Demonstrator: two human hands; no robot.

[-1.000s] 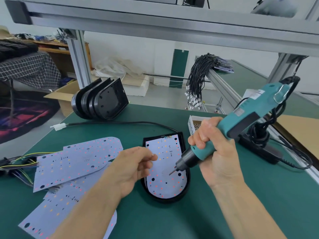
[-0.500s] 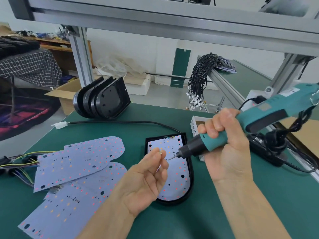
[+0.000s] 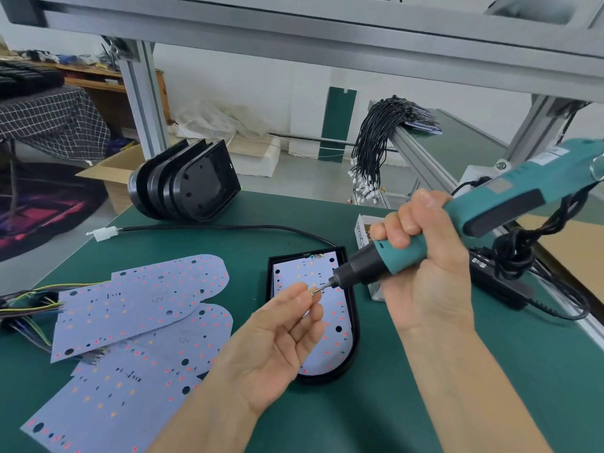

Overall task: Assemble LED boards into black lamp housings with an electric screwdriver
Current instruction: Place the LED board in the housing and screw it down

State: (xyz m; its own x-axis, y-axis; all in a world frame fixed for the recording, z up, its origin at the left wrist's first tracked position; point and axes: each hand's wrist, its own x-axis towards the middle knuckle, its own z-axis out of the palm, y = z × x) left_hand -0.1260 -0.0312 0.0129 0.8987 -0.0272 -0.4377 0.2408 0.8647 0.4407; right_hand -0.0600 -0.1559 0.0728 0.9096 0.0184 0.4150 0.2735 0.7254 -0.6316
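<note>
1. Left hand (image 3: 277, 335) raised palm-up over the worktop (image 3: 425, 387), thumb and forefinger pinching a small screw (image 3: 314, 291), other fingers loosely curled and holding nothing.
2. Right hand (image 3: 421, 256) wrapped in a full fist round the teal electric screwdriver (image 3: 457, 230), bit tip touching or just short of the screw; too small to tell which.
3. Black lamp housing (image 3: 354, 325) flat on the worktop directly beneath and between both hands, LED board (image 3: 330, 341) seated inside it, partly hidden by the left fingers.
4. Screw: tiny, hard, smooth, probably easy to drop; best pinched by the shank near the head, leaving the head free for the bit.
5. LED board: thin, light, likely stiff but bendable and fragile at the diodes; better pressed at bare edges or near screw holes, never on the components.
6. Housing: rigid plastic, light, liable to slide on the smooth mat under driver pressure; steadying at the rim advisable.
7. Screwdriver: heaviest item, cable trailing off past the right wrist; grip low on the barrel gives tip control.
8. Loose spare boards (image 3: 140, 299) left of the left forearm; stacked empty housings (image 3: 192, 184) well beyond the left hand; screw box (image 3: 362, 233) just behind the right knuckles.
</note>
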